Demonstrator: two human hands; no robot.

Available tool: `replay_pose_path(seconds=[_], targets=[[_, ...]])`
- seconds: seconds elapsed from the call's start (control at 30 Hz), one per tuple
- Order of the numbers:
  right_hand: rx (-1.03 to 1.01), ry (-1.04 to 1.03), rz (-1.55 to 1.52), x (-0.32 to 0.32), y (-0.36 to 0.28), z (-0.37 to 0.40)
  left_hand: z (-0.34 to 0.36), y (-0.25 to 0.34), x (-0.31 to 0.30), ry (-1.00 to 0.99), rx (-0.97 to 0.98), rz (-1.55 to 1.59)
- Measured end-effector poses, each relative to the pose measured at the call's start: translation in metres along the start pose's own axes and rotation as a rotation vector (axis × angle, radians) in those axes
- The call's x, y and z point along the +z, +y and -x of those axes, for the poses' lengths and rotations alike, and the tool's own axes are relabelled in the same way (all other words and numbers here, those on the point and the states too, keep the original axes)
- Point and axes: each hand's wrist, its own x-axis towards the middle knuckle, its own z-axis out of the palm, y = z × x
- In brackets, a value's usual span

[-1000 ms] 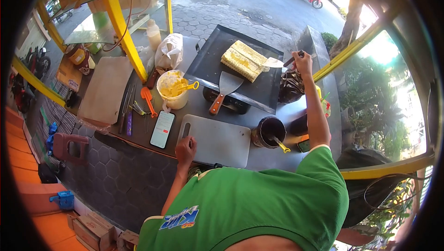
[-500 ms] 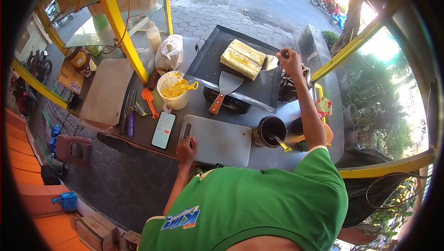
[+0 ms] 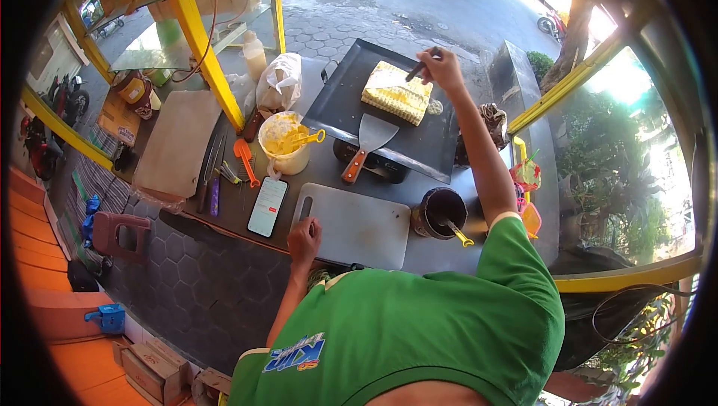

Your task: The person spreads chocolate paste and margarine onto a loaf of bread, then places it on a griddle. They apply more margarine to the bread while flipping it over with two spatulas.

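Observation:
My right hand [image 3: 443,69] is closed on the dark handle of a scraper [image 3: 385,78]. Its flat blade lies on top of a block of bread [image 3: 404,109] with yellow spread on it. That bread sits on a black square griddle [image 3: 338,107]. A second scraper [image 3: 366,146], with a wooden handle, leans over the griddle's near edge. My left hand [image 3: 305,241] is curled into a loose fist by the left edge of a grey cutting board [image 3: 359,219]; I see nothing in it.
A tub of yellow spread [image 3: 284,144] with a yellow spoon stands left of the griddle. Near it lie a phone [image 3: 267,208], an orange brush [image 3: 245,163] and knives [image 3: 209,166]. A dark pot [image 3: 441,214] is right of the board. Yellow posts [image 3: 198,39] frame the stall.
My right hand has moved left and away from me, from the griddle's right side to over the bread, bringing the scraper blade onto its top. My left hand has stayed put.

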Motion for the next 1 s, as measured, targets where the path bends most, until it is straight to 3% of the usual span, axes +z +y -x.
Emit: replay_pose_path(seconds=[0.2,0.27,0.57,1.0], targets=[[-0.042,-0.017,0.061,0.003,0.035,0.003,0.0,-0.003,0.003,0.076,0.043,0.014],[-0.042,0.017,0.228,-0.012,0.015,0.029,0.0,-0.003,0.005,0.101,0.068,0.025],[0.029,0.18,0.242,-0.089,0.03,0.089,-0.001,0.001,-0.002,-0.039,-0.006,-0.007],[0.044,0.289,0.169,-0.132,0.049,0.125,-0.002,0.001,-0.002,-0.004,0.01,0.053]])
